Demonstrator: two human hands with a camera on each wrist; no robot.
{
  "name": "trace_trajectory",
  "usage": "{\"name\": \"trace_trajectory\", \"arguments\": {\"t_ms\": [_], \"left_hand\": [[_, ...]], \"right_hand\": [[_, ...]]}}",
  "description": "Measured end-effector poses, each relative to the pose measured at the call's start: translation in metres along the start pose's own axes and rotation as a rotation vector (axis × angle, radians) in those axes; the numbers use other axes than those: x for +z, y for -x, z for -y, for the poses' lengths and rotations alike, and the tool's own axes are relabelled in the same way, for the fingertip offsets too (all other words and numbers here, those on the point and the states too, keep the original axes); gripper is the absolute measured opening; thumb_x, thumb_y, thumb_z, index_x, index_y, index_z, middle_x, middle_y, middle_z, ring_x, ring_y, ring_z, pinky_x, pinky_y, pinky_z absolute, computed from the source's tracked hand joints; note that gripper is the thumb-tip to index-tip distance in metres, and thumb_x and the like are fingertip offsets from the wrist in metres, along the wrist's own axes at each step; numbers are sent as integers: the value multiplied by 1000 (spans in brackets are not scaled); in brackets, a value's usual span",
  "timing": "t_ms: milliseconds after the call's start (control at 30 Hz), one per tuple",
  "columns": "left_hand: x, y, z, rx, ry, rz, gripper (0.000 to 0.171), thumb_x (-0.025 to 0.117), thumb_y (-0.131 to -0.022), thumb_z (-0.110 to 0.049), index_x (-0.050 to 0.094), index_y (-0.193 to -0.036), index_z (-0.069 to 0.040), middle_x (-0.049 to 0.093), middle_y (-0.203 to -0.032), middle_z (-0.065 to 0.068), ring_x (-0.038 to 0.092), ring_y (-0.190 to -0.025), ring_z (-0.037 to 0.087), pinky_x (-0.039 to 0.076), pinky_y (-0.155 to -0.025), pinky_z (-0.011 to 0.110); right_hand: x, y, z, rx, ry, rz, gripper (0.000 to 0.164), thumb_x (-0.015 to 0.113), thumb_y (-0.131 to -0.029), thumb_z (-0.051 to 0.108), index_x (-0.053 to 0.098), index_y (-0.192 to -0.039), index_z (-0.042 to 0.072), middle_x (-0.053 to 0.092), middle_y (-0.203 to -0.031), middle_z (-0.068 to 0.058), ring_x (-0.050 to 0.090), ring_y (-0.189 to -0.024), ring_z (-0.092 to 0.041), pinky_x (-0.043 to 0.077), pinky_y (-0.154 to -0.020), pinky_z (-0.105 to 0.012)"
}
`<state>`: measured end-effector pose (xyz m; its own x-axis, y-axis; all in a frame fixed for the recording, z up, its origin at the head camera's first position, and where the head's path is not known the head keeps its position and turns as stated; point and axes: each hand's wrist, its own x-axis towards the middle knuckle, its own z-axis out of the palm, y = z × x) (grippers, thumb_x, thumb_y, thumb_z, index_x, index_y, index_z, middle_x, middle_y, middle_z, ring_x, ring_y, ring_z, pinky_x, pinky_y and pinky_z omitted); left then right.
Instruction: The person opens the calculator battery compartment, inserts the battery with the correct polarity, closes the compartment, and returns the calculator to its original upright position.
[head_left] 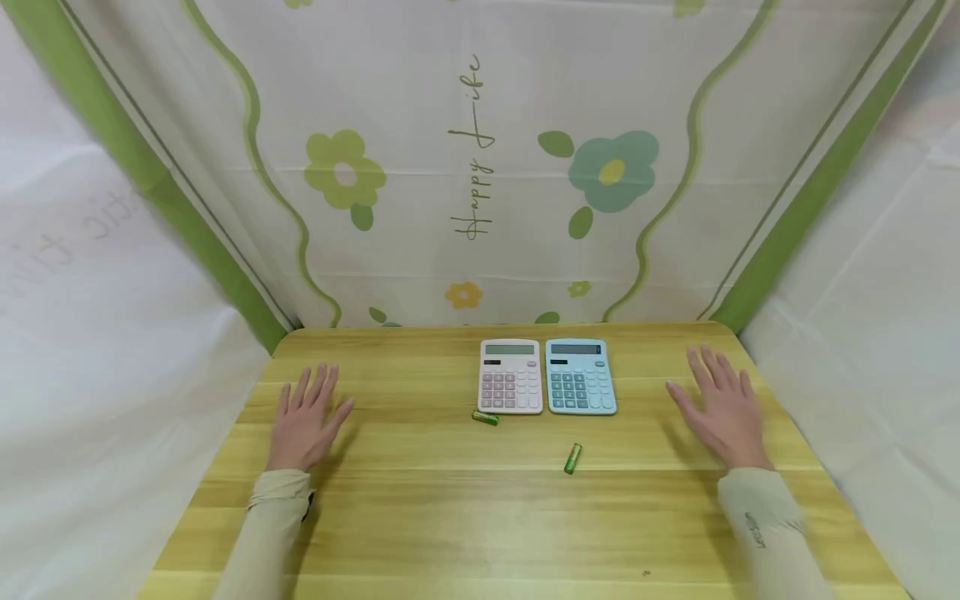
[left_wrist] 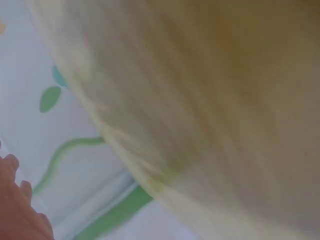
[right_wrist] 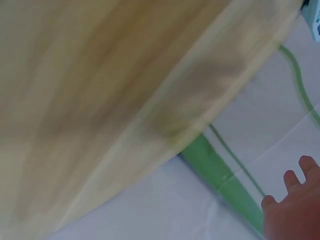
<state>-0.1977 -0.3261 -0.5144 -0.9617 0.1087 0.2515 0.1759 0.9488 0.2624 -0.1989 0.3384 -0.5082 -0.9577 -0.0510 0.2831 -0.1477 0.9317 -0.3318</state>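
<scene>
My left hand (head_left: 306,425) is at the left side of the table, fingers spread and holding nothing. On the right side, my right hand (head_left: 722,410) has its fingers spread too, with nothing in it. Between the hands, toward the back, lie a pink calculator (head_left: 511,377) and a blue calculator (head_left: 581,377), side by side and face up. One green battery (head_left: 485,417) lies just below the pink calculator. Another green battery (head_left: 573,458) lies nearer the front, below the blue one. The blue calculator is nearest to my right hand. Each wrist view shows only part of its hand.
The wooden table (head_left: 420,517) meets a white curtain (head_left: 405,100) with printed flowers at its back edge. More white cloth (head_left: 97,350) hangs at the left, and further cloth (head_left: 870,358) at the right. A small dark spot (head_left: 646,573) marks the table near the front.
</scene>
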Motion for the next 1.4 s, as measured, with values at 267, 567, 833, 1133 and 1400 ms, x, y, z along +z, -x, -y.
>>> {"name": "trace_trajectory", "arguments": {"t_ms": [267,567,833,1133,1400], "left_hand": [[15,-42,-40,77,28,90,79,54,-106,-46,15,-168,-18,21,-172,13,23,-157,41,17,-127,62],[59,-90,-112,44,384,327,86,64,-104,-39,11,-168,-18,39,-165,13,52,-140,40,39,-118,62],[81,-106,-164,28,486,455,93,72,-99,-35,14,-166,-7,45,-160,15,56,-135,35,46,-115,53],[90,-115,-177,65,544,477,95,86,-87,-29,32,-162,-10,61,-136,7,62,-112,22,55,-98,41],[102,-118,-178,88,464,457,84,86,-87,-33,42,-157,-17,57,-116,4,55,-96,16,51,-84,32]], "right_hand": [[23,-43,43,-73,-18,64,76,40,-108,55,20,-166,9,23,-169,-24,17,-156,-45,5,-128,-64],[59,-94,114,-163,-70,180,66,43,-110,48,35,-161,8,37,-164,-20,32,-152,-42,23,-126,-61],[80,-122,160,-225,2,299,60,56,-107,41,44,-158,11,47,-159,-16,39,-149,-40,32,-124,-59],[97,-141,171,-253,70,359,57,66,-102,38,54,-151,14,51,-156,-13,41,-148,-36,30,-125,-56],[104,-143,175,-244,71,378,59,71,-99,33,53,-151,13,51,-155,-15,42,-148,-37,31,-125,-57]]}}
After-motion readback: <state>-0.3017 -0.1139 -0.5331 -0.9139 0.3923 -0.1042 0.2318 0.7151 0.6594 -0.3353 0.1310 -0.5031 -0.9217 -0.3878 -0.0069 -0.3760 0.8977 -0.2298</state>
